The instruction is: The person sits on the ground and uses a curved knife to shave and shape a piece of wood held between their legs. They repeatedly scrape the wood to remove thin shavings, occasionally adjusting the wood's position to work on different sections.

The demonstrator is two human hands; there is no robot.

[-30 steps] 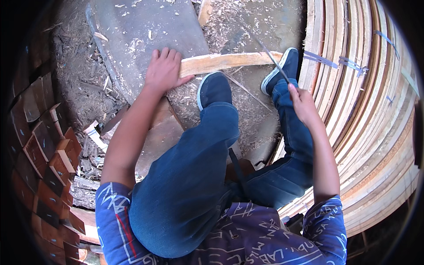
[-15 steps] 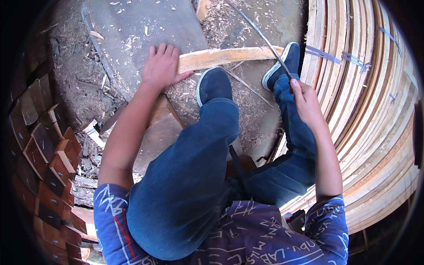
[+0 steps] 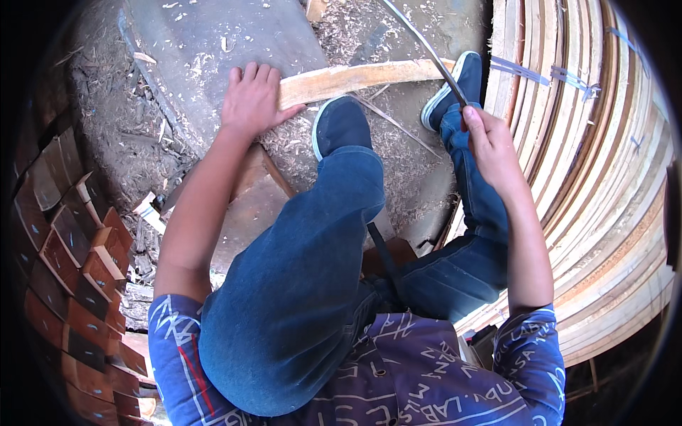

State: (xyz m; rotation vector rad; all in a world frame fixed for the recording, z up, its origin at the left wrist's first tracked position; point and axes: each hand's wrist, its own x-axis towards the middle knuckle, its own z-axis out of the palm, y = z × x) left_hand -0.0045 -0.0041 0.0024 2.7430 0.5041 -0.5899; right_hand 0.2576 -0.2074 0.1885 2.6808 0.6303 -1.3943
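My left hand (image 3: 250, 103) grips the left end of a slightly curved, pale wooden strip (image 3: 355, 79), thumb along its near edge and fingers on the far side. The strip lies crosswise; its right end reaches my right shoe (image 3: 455, 91), and my left shoe (image 3: 342, 126) is against its near edge. In my right hand (image 3: 491, 145), closed round the handle, is a long, slim, slightly curved blade, like a machete (image 3: 426, 48). It slants up and to the left, crossing above the strip near its right end. The handle is mostly hidden by my fingers.
Long curved planks (image 3: 568, 177), some tied with bluish strips, are stacked along the right. Short reddish-brown blocks (image 3: 89, 312) are piled at the left. A grey sheet (image 3: 213, 42) scattered with shavings covers the ground ahead, and a brown board (image 3: 249, 206) lies beneath my left forearm.
My hands, the strip and the blade sit slightly higher in the picture, as the whole view has shifted a little. Both hands keep the same hold.
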